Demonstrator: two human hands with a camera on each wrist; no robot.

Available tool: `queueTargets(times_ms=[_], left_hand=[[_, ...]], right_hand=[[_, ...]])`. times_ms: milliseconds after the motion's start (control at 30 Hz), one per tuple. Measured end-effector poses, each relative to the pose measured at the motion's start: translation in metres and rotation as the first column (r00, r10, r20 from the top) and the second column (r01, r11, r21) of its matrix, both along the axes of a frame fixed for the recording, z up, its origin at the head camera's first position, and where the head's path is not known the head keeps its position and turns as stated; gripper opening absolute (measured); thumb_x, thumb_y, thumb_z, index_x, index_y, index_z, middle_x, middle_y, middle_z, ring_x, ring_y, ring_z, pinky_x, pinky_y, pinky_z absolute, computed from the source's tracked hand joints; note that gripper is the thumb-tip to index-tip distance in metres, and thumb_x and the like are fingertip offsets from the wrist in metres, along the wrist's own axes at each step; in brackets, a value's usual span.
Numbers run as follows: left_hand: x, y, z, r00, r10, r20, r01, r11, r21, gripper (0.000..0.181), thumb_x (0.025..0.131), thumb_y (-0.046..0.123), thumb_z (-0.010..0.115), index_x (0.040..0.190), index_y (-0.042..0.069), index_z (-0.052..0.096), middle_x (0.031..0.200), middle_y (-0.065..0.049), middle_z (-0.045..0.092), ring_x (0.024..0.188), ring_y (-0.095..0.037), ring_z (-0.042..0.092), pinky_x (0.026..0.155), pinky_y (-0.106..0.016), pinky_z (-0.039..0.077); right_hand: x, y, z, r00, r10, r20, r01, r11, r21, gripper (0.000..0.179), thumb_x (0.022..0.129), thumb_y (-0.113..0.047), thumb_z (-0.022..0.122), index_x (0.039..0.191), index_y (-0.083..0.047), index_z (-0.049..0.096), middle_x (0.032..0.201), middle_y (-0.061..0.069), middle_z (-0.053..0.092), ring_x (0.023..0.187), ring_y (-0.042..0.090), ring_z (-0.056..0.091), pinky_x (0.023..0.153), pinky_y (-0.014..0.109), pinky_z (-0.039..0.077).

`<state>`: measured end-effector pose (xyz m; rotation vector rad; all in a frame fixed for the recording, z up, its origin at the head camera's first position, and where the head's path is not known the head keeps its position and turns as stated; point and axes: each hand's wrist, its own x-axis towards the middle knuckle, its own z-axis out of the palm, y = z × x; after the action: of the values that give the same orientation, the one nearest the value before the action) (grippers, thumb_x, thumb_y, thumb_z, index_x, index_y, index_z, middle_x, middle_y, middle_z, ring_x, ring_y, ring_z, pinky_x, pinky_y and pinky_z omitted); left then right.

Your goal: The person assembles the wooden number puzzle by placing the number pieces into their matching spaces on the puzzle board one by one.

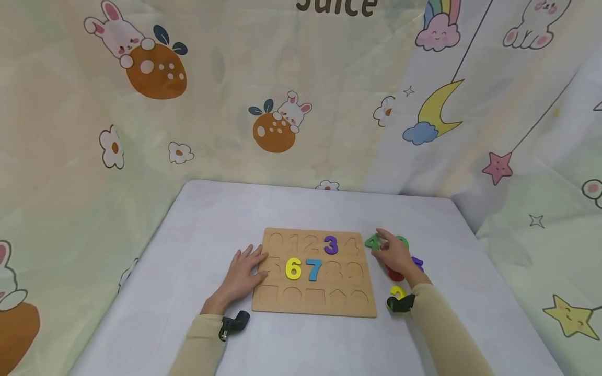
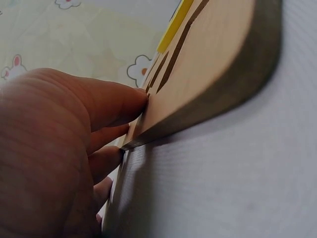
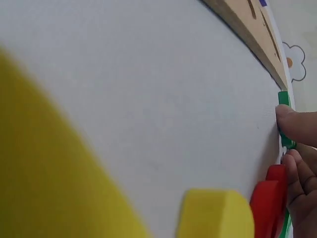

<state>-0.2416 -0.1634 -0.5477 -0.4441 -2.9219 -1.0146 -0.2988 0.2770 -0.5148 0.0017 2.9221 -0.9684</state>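
On the white table lies a wooden number board (image 1: 277, 302) with shallow outlines cut in rows. A purple 3 (image 1: 331, 245), a yellow 6 (image 1: 293, 269) and a blue 7 (image 1: 313, 269) sit on it. My left hand (image 1: 243, 272) rests at the board's left edge, fingers spread, with the thumb (image 2: 116, 101) on its face. Just beyond the right edge, my right hand (image 1: 394, 256) pinches a green number 4 (image 1: 372, 242) between thumb and fingers. In the right wrist view, only the side of this green 4 (image 3: 284, 99) shows.
Around and under my right hand lie a green piece (image 1: 403, 241), a purple piece (image 1: 418, 263), a red piece (image 1: 395, 275) and a yellow piece (image 1: 397, 292), each partly hidden. A printed cloth (image 1: 221, 130) hangs behind the table (image 1: 226, 209).
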Motion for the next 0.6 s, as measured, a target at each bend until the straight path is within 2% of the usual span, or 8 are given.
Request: queueTargets(times_ms=[133, 200, 367, 500, 600], left_hand=[[0.0, 0.0, -0.001, 1.0, 0.002, -0.02, -0.002, 1.0, 0.007, 0.054, 0.089, 0.024, 0.067, 0.138, 0.007, 0.055, 0.154, -0.01, 0.038, 0.148, -0.034, 0.019, 0.121, -0.052, 0.002], [0.0, 0.0, -0.002, 0.999, 0.002, -0.032, -0.002, 1.0, 0.009, 0.054, 0.088, 0.023, 0.067, 0.138, 0.006, 0.056, 0.154, -0.011, 0.039, 0.147, -0.035, 0.02, 0.121, -0.053, 0.003], [0.0, 0.001, -0.001, 1.0, 0.006, -0.016, -0.006, 1.0, 0.011, 0.054, 0.089, 0.023, 0.068, 0.138, 0.006, 0.055, 0.155, -0.01, 0.038, 0.148, -0.034, 0.018, 0.121, -0.052, 0.001], [0.0, 0.001, 0.0, 1.0, 0.005, 0.003, -0.005, 1.0, 0.009, 0.055, 0.089, 0.024, 0.068, 0.139, 0.007, 0.054, 0.155, -0.01, 0.037, 0.149, -0.033, 0.017, 0.121, -0.051, 0.0], [0.001, 0.001, 0.001, 1.0, 0.005, 0.003, -0.005, 1.0, 0.008, 0.055, 0.089, 0.024, 0.068, 0.139, 0.007, 0.054, 0.155, -0.01, 0.037, 0.149, -0.033, 0.017, 0.121, -0.051, 0.0]], right_hand=[[0.002, -0.001, -0.003, 0.999, -0.023, -0.038, 0.023, 1.0, -0.003, 0.072, 0.087, -0.019, 0.071, 0.15, -0.01, 0.037, 0.11, 0.017, 0.062, 0.101, 0.031, 0.059, 0.084, 0.045, 0.053], [0.004, -0.002, -0.004, 0.998, -0.023, -0.058, 0.023, 1.0, -0.005, 0.071, 0.087, -0.018, 0.07, 0.149, -0.01, 0.038, 0.11, 0.018, 0.062, 0.1, 0.031, 0.059, 0.083, 0.045, 0.053], [0.008, -0.007, -0.004, 0.995, -0.014, -0.098, 0.013, 1.0, -0.01, 0.07, 0.087, -0.017, 0.07, 0.149, -0.011, 0.038, 0.123, 0.023, 0.059, 0.107, 0.036, 0.059, 0.087, 0.052, 0.054], [0.011, -0.012, -0.004, 0.994, -0.002, -0.113, 0.001, 1.0, -0.007, 0.07, 0.087, -0.016, 0.069, 0.15, -0.011, 0.037, 0.139, 0.021, 0.051, 0.114, 0.039, 0.057, 0.091, 0.055, 0.052], [0.013, -0.014, -0.004, 0.993, 0.004, -0.12, -0.006, 1.0, -0.014, 0.071, 0.087, -0.016, 0.069, 0.15, -0.011, 0.036, 0.144, 0.019, 0.048, 0.116, 0.04, 0.055, 0.092, 0.056, 0.051]])
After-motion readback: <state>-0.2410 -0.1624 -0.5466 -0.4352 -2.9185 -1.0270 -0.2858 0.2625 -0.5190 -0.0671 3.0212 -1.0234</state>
